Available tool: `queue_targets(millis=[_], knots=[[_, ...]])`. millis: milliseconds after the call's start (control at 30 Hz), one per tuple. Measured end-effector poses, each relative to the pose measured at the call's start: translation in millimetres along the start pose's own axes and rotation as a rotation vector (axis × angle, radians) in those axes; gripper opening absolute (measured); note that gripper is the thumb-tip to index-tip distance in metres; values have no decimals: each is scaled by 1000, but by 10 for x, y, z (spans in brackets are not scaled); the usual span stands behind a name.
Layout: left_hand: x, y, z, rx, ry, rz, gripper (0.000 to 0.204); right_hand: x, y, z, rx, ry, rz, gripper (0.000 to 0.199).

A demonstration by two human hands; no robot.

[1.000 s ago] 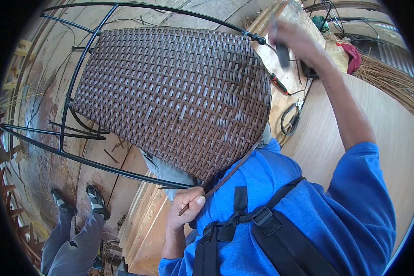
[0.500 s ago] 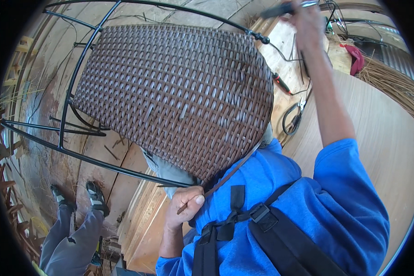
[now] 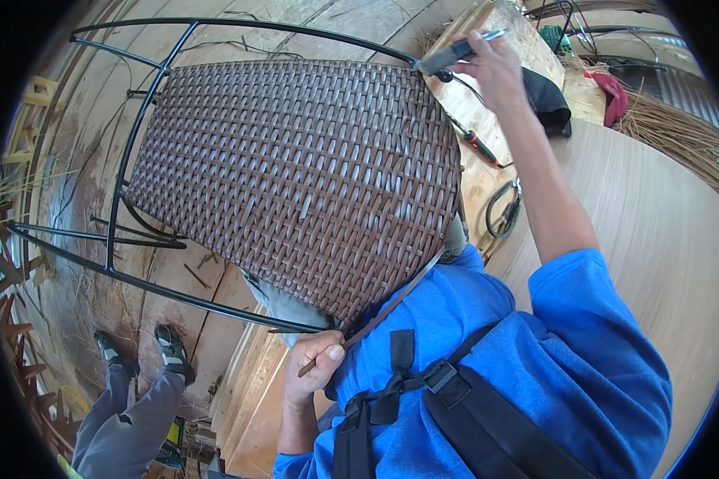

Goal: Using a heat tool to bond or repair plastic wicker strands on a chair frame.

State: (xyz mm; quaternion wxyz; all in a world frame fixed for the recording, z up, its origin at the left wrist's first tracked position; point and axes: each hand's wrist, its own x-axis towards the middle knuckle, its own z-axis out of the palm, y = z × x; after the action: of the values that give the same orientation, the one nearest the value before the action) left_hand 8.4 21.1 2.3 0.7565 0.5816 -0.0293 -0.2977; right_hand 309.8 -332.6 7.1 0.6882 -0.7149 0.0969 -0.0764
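A brown woven wicker panel (image 3: 295,184) on a black metal chair frame (image 3: 208,303) lies across my lap. My left hand (image 3: 314,359) is closed at the panel's near corner, by the frame tube. It pinches a flat brown wicker strand (image 3: 391,305) that runs up along the panel's right edge. My right hand (image 3: 495,68) grips a dark, blocky tool (image 3: 449,57) with a shiny metal end; its exact kind is unclear. The tool's dark end is at the frame's far right corner, beside a round black knob (image 3: 445,76); whether they touch cannot be told.
A red-and-black hand tool with a cord (image 3: 481,148) and dark-handled scissors (image 3: 503,211) lie right of the panel. Beyond are a black cloth (image 3: 547,104), a maroon cloth (image 3: 611,97) and bundled brown strands (image 3: 671,132). Another person's legs (image 3: 128,415) stand at lower left.
My right hand has come down and left with the dark tool, from above the far right side to the frame's corner. My left hand keeps its hold on the strand.
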Motion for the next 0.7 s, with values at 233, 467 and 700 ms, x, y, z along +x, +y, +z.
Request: queue_targets(millis=[233,467,700], knots=[[-104,52,188,166,168,2,34,-368,-411,-21,-98,-71,-60,23],[-273,-112,383,-211,412,99,40,-1089,-550,88,-65,-417,114,21],[-286,-224,555,-154,617,316,37,-1124,-656,-24,-88,-316,-17,19]])
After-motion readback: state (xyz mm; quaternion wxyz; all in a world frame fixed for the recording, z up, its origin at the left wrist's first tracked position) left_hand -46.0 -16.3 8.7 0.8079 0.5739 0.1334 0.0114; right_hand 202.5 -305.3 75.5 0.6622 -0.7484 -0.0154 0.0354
